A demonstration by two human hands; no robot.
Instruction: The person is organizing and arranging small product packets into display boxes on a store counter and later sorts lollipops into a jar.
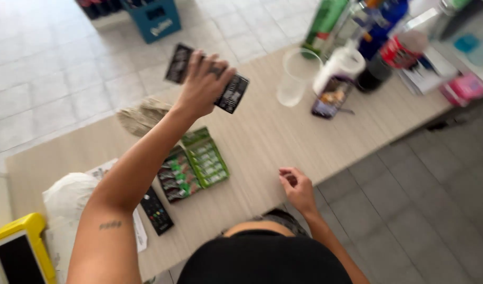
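Note:
My left hand point(203, 84) is stretched out over the far edge of a light wooden counter point(262, 142) and grips a long dark flat packet point(232, 94) that sticks out on both sides of the fist. My right hand point(297, 188) rests at the counter's near edge with fingers curled, holding nothing I can see. Below my left forearm lie two open display boxes of small packets, one green point(207, 158) and one dark point(176, 178).
A black remote point(156, 210), a white bag point(67, 197), a yellow-cased card terminal point(20, 252) and a beige cloth point(141, 115) sit at the left. A clear plastic cup point(296, 79), white tub point(339, 66), bottles and cans crowd the right end. A blue crate point(154, 18) stands on the tiled floor.

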